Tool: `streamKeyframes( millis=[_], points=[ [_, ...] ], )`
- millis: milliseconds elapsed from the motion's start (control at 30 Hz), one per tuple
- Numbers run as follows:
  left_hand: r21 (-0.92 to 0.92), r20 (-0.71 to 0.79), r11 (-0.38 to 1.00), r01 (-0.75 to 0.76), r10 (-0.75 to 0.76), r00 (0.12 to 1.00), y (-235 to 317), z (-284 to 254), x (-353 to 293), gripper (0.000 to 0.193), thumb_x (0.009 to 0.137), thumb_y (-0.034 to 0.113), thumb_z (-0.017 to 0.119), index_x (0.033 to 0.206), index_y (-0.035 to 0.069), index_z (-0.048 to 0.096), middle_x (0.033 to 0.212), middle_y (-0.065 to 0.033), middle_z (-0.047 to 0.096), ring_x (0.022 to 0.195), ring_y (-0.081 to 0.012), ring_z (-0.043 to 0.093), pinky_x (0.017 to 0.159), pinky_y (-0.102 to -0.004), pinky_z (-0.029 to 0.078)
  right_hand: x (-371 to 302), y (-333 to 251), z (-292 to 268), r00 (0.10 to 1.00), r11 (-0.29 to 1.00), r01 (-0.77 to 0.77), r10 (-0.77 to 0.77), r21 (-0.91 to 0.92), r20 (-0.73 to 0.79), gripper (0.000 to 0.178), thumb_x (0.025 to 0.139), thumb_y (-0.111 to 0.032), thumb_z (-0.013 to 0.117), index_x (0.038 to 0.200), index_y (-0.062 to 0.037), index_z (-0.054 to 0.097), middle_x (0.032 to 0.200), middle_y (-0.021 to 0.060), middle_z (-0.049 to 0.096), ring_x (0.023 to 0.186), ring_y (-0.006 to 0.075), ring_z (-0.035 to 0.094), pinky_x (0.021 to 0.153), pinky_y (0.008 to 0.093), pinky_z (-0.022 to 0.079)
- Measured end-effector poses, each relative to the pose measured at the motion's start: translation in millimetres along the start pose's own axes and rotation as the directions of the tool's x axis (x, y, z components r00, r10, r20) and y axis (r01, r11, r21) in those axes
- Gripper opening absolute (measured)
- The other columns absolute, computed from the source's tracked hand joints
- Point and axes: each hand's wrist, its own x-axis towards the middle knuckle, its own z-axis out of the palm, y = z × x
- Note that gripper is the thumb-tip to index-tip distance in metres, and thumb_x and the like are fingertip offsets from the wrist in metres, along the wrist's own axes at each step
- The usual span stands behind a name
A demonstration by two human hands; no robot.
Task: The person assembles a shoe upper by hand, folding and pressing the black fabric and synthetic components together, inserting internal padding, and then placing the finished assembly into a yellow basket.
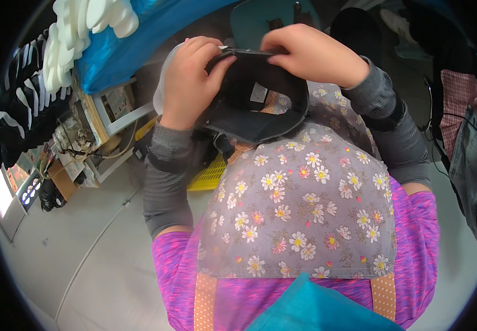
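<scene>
A black fabric piece that looks like a shoe upper (274,122) hangs between my hands above my lap. It has a rounded opening and a small white label (259,92) on its inner side. My left hand (190,80) pinches its upper left edge between thumb and fingers. On the far edge, toward the right, my right hand (318,55) has thumb and fingers closed on the same rim. A pale grey curved thing (164,77) shows partly behind my left hand; I cannot tell its kind.
White foam-like shapes (73,44) and a blue plastic sheet (122,41) are at the upper left. Black pieces with white strips (26,94) hang at far left. A yellow basket (208,174) stands beside my left arm. Clothes (464,110) hang at right. A flowered apron (299,220) covers my front.
</scene>
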Motion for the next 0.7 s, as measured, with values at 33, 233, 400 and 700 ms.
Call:
streamKeyframes(
  millis=[33,233,400,700],
  points=[
    [0.011,-0.005,0.999,-0.034,0.034,0.999,0.8,0.2,0.5,0.019,0.077,0.007,0.074,0.084,-0.002,0.06,0.098,-0.0095,0.066,0.088,-0.0289,0.061,0.078,-0.0333,0.049,9.0,-2.4,2.2,0.998,0.997,0.058,-0.059,-0.047,-0.022,0.019,0.086,-0.016,0.067,0.094,0.0012,0.069,0.084,0.0188,0.068,0.077,0.0332,0.066,0.07,0.0382,0.052],
    [-0.03,-0.016,0.999,0.034,-0.034,0.999,-3.3,-1.8,-6.6,0.021,0.079,0.011,0.075,0.082,-0.003,0.059,0.11,-0.0094,0.066,0.094,-0.03,0.062,0.083,-0.0344,0.049,27.3,-10.4,22.5,0.995,0.986,0.077,-0.085,-0.15,-0.052,0.025,0.088,-0.022,0.067,0.097,0.0005,0.069,0.086,0.0172,0.069,0.078,0.0331,0.066,0.072,0.0361,0.053],
    [0.101,0.063,0.929,0.356,-0.363,0.929,-16.3,-28.1,-19.6,0.03,0.083,0.023,0.074,0.089,-0.006,0.067,0.128,-0.0102,0.062,0.102,-0.0261,0.064,0.082,-0.0314,0.049,19.4,2.4,31.3,0.983,0.995,0.047,-0.061,-0.083,-0.175,0.024,0.09,-0.027,0.065,0.094,-0.0043,0.072,0.078,0.0137,0.068,0.071,0.0311,0.065,0.067,0.0372,0.052],
    [-0.05,-0.017,0.947,0.318,-0.319,0.948,-32.0,-38.8,-11.3,0.03,0.085,0.026,0.071,0.076,-0.002,0.062,0.087,-0.0146,0.064,0.078,-0.0317,0.061,0.069,-0.0351,0.049,14.9,-8.9,15.5,0.993,0.994,0.078,-0.07,0.079,-0.099,0.026,0.087,-0.029,0.069,0.095,-0.004,0.071,0.079,0.0146,0.068,0.071,0.031,0.065,0.065,0.0365,0.052]
  ],
)
